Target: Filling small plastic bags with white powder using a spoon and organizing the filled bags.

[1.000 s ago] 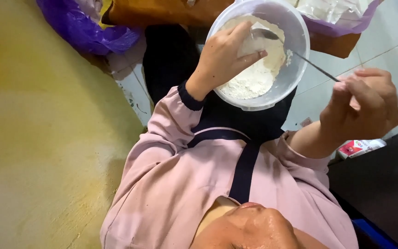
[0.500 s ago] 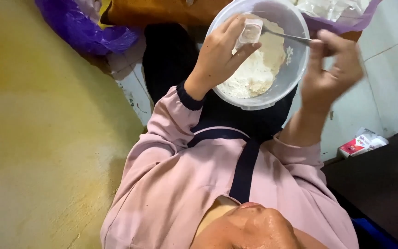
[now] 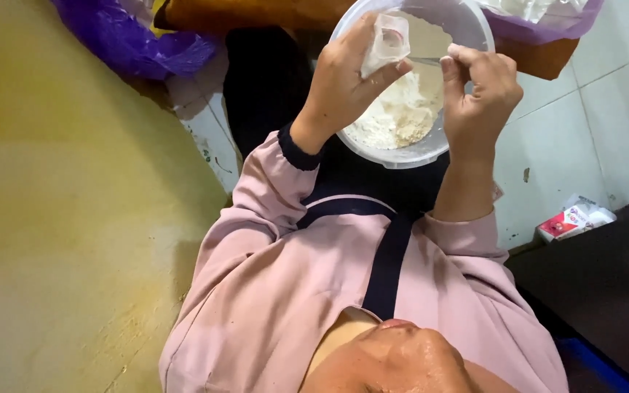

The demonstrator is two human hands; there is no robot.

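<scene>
A translucent plastic bowl [image 3: 402, 156] with white flour [image 3: 402, 116] in it rests on my lap, low in front of me. My left hand [image 3: 343, 91] is over the bowl's left side and holds a small clear plastic cup [image 3: 387, 40] tilted above the flour. My right hand [image 3: 478, 91] hovers over the bowl's right side. Its fingers pinch the handle of a thin metal spoon [image 3: 424, 61] that points toward the cup. The spoon's tip is hidden behind the cup and my left fingers.
A purple plastic bag [image 3: 140, 44] and a brown bundle [image 3: 256, 11] lie beyond my knees. There is white tiled floor [image 3: 569, 124] on the right with a small red-and-white packet [image 3: 573, 218] and a black object [image 3: 606, 276]. A yellow surface [image 3: 60, 218] fills the left.
My right hand swung in from the far right with the spoon and is now over the bowl, close to my left hand. The left hand raised the cup slightly.
</scene>
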